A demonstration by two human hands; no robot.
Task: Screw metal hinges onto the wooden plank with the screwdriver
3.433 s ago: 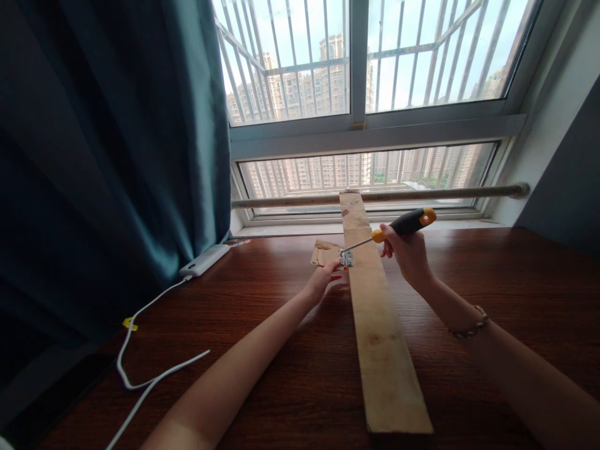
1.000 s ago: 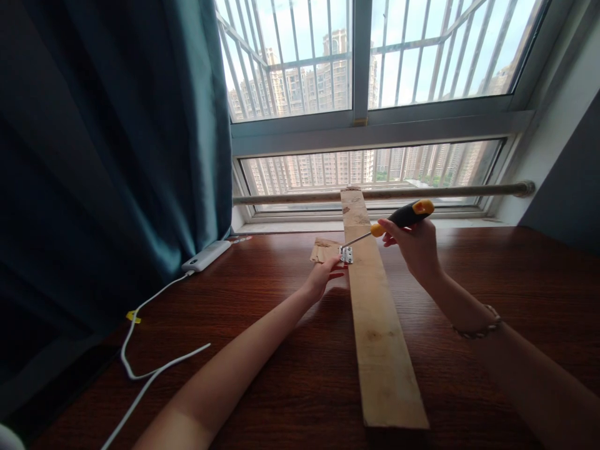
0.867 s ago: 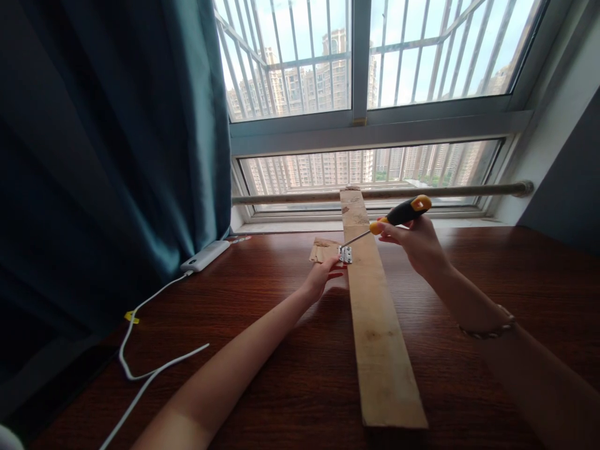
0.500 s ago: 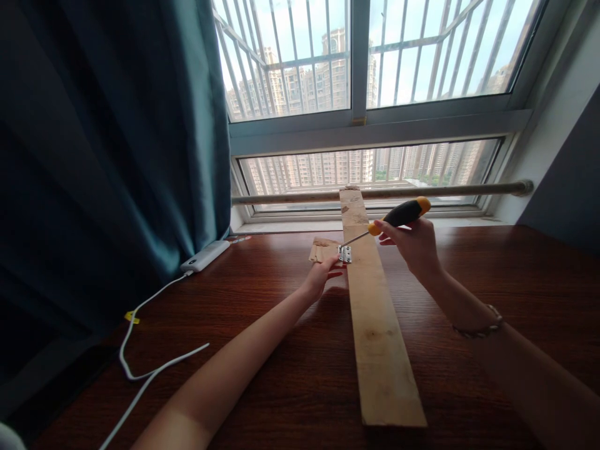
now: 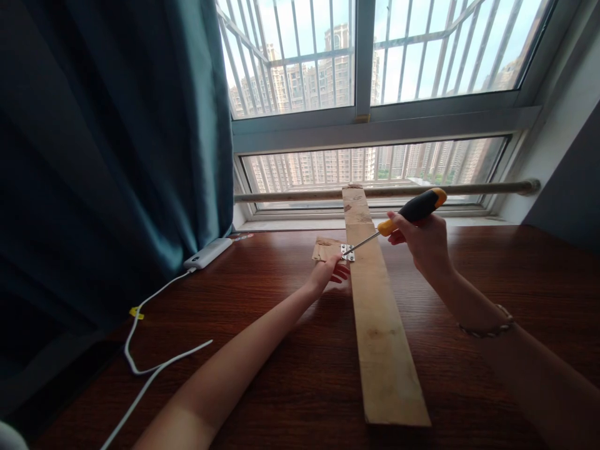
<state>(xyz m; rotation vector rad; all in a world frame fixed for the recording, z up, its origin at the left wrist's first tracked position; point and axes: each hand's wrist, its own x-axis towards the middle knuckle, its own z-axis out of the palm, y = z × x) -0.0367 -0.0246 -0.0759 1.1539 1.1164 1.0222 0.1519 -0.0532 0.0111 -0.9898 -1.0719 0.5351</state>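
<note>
The right hand [image 5: 427, 242] has its fingers wrapped around the front of a black-and-yellow screwdriver [image 5: 419, 208], near where handle meets shaft, with the rest of the handle rising up and to the right above the knuckles. From those fingers the shaft slants down to the left and ends at a small metal hinge [image 5: 348, 252], just beside the left thumb. The hinge lies across the seam between a small wood piece [image 5: 324, 249], directly beyond the left hand [image 5: 327, 271], and a long board [image 5: 376, 322], which passes between the two hands and runs back toward the wearer. The left thumb is at the hinge's near edge, while the other left fingers spread loosely toward the board's side; at this distance I cannot tell whether they grip the small wood piece or only steady it.

The likeliest trouble is a slip: the shaft comes in at a low slant, so a sideways push from the right fingers could make the tip skid off into the left thumb. If the left fingers ease their pressure, the small wood piece could swing and pull the hinge crooked. The white cable [image 5: 163, 365] and white device [image 5: 209, 253] lie on the counter [image 5: 281, 362], well left of the left fingers, and pose little risk.
</note>
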